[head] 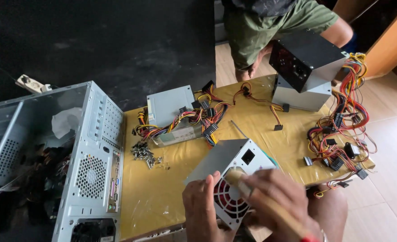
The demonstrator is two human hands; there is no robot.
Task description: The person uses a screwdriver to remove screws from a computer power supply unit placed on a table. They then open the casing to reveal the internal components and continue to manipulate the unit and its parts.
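The left hand [203, 204] is wrapped around the near-left corner of a grey power supply unit [234, 175], thumb on top beside the fan grille [227, 199] and the rest of the fingers curled under its edge. The unit is tilted up off the yellow table [153, 197], its long axis running from the hands up and to the right, fan face turned towards the wearer. Just to the right, the right hand [277, 197] is closed on a wooden brush handle [274, 210], which slants down-right to up-left so its blurred head meets the fan grille; both hands touch the unit, the right one only through the tool.

To the left a small pile of screws [145, 153] lies near the open computer case [91, 166]. Behind sits a second power supply [171, 112] with a tangle of cables. To the right lies bare table, then a loose wire bundle [342, 134] at the table's right edge, and two stacked supplies [303, 71] by another person's knees [337, 31].
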